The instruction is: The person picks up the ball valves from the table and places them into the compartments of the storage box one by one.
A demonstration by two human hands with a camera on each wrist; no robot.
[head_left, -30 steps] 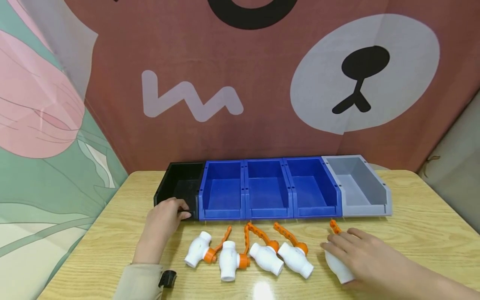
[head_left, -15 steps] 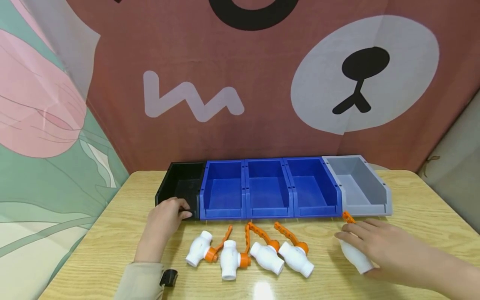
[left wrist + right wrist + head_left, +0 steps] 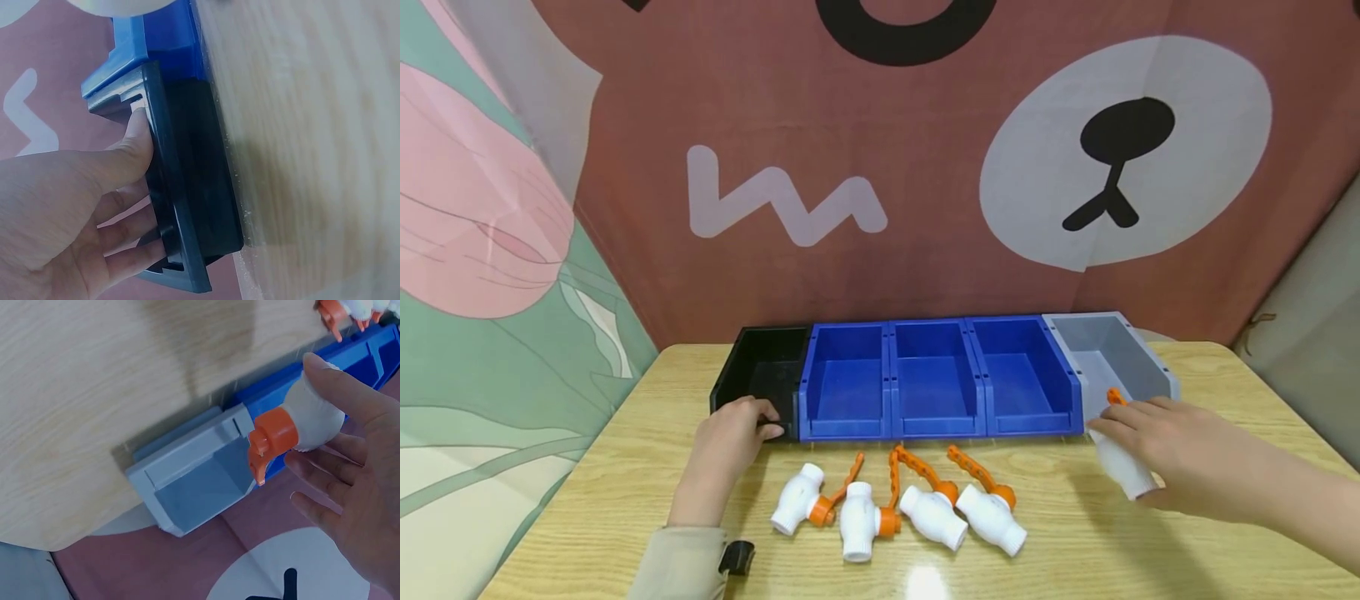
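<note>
My right hand (image 3: 1195, 454) grips a white ball valve (image 3: 1122, 467) with an orange handle, held above the table at the front of the grey bin (image 3: 1150, 367). In the right wrist view, thumb and fingers pinch the white body (image 3: 312, 419), and the orange handle (image 3: 274, 434) points toward the grey bin. At the far left, my left hand (image 3: 733, 437) holds the front edge of the black bin (image 3: 200, 175). Its thumb lies on the rim and the other fingers reach inside. Several more ball valves (image 3: 992, 518) lie in a row on the table, handles pointing away.
Three blue bins (image 3: 936, 421) stand side by side between the black and grey ones. The wooden table (image 3: 1052, 575) ends at a cloth backdrop (image 3: 925, 250) behind the bins. A black clip-like piece (image 3: 737, 557) sits by the left sleeve (image 3: 681, 567).
My right hand has lifted the ball valve off the table and carried it right and forward to the grey bin's front. The left hand keeps its hold on the black bin.
</note>
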